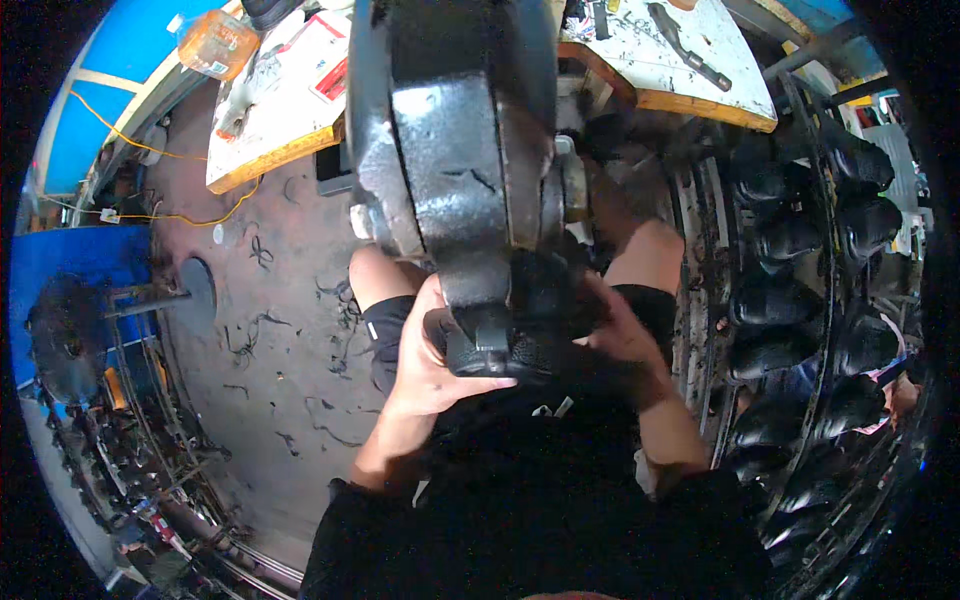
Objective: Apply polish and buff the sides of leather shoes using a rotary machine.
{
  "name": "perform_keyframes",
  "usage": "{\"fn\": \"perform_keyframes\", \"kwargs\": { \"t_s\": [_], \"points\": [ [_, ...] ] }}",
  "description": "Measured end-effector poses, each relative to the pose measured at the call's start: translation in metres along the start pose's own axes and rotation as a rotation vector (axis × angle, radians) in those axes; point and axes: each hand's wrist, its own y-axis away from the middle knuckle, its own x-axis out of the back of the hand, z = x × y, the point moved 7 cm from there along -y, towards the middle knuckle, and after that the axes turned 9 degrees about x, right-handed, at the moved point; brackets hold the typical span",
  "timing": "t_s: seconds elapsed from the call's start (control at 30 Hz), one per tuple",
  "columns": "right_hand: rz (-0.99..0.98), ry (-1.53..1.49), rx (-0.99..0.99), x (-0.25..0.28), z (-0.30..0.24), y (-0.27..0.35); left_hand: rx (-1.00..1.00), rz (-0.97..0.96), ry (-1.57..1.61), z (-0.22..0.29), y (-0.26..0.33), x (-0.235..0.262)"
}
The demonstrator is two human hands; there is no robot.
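Note:
A heavy black machine head (pixel 447 150) rises directly in front of me, its lower end over a black shoe (pixel 500 358). My left hand (pixel 425 360) is closed round the shoe's left side, the thumb stretched along its near edge. On the other side my right hand (pixel 622 330) grips the shoe, with its fingers partly lost in shadow. The shoe's rounded, textured end points toward me. Its far part is hidden beneath the machine, so I cannot see exactly where the two touch.
White worktops with wooden edges flank the machine; a dark metal tool (pixel 690 48) lies on the right one, an orange-filled plastic container (pixel 217 45) beyond the left. Racks of black shoes (pixel 775 300) line my right. Black scraps (pixel 262 325) litter the floor; a yellow cord (pixel 185 218) crosses it.

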Motion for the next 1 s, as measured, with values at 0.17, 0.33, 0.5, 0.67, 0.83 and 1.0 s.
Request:
{"fn": "perform_keyframes", "kwargs": {
  "t_s": [0.17, 0.33, 0.5, 0.67, 0.83, 1.0],
  "points": [
    [-0.091, 0.731, 0.299, 0.038, -0.079, 0.008, 0.302, 0.117, 0.270, -0.041, 0.016, 0.002],
    [-0.215, 1.287, 0.395, 0.009, -0.139, 0.016, 0.182, 0.017, 0.395, -0.061, 0.015, 0.001],
    [-0.010, 1.039, 0.272, 0.034, -0.119, 0.021, 0.216, 0.041, 0.344, -0.060, 0.016, -0.008],
    [0.109, 1.074, 0.334, 0.065, -0.101, 0.033, 0.105, -0.032, 0.277, -0.031, 0.002, -0.026],
    [0.077, 1.032, 0.380, 0.050, -0.112, 0.027, 0.055, 0.096, 0.206, -0.022, 0.007, -0.019],
    [0.077, 0.954, 0.337, 0.030, -0.144, 0.026, 0.128, 0.148, 0.234, -0.031, 0.009, -0.009]
  ]
}}
